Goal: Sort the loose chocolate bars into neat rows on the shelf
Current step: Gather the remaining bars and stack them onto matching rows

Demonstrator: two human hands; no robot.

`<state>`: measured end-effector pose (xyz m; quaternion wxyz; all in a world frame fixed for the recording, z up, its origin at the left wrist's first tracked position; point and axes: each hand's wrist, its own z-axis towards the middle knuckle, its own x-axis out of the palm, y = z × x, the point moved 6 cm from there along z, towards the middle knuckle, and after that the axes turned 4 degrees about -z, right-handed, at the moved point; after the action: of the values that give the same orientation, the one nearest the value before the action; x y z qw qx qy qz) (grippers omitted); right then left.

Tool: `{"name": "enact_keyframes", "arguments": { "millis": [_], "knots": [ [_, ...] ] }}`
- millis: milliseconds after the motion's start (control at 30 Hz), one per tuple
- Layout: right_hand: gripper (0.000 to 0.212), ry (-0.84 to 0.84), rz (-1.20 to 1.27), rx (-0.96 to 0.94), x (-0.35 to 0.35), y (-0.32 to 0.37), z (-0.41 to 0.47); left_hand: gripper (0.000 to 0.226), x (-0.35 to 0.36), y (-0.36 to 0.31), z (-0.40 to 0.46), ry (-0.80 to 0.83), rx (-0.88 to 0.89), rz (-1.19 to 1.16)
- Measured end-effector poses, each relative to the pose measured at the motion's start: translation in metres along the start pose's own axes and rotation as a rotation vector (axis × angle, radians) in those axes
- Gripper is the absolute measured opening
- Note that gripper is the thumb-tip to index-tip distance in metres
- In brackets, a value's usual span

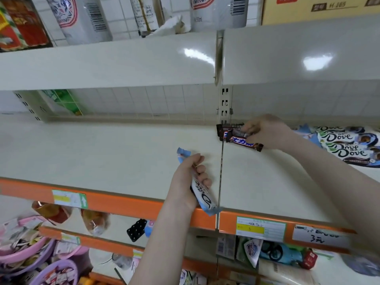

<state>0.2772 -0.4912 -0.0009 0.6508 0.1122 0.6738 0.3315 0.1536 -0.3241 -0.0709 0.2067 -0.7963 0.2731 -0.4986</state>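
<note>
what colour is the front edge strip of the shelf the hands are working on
Orange, on the shelf's front edge strip, with pale price labels stuck on it; the head view shows it.

Lighting: bright, even, from overhead. Glare: two white patches on the glossy face of the upper shelf (pixel 144 64), one left of the centre upright, one right. Shadows: soft and faint on the middle shelf (pixel 102 153); darker band beneath the upper shelf. Distortion: wide-angle; shelf edges bow and lean toward the corners. Focus: centre fairly sharp; lower corners, price labels (pixel 260 228) and lower goods smeared and soft. Overall slightly hazy, low detail.
</note>
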Motion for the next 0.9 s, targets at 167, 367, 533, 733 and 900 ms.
{"name": "enact_keyframes", "arguments": {
  "millis": [167, 367, 533, 733, 900],
  "knots": [
    [0.029, 0.045, -0.142, -0.071, 0.023, 0.006, 0.027, 0.022, -0.001, -0.003, -0.001, -0.011, 0.002, -0.004],
    [0.027, -0.060, -0.179, -0.134, 0.030, -0.003, 0.032, 0.018, -0.003, -0.006, -0.002, -0.025, 0.011, 0.000],
    [0.028, -0.088, -0.207, -0.177, 0.029, -0.009, 0.037, 0.018, -0.003, -0.005, 0.001, -0.015, 0.002, 0.008],
    [0.022, -0.314, -0.318, -0.265, 0.029, -0.007, 0.031, 0.036, 0.005, -0.006, 0.004, 0.075, 0.016, -0.088],
    [0.021, -0.405, -0.314, -0.259, 0.021, 0.001, 0.011, 0.061, 0.013, -0.009, 0.002, 0.202, 0.041, -0.166]
  ]
}}
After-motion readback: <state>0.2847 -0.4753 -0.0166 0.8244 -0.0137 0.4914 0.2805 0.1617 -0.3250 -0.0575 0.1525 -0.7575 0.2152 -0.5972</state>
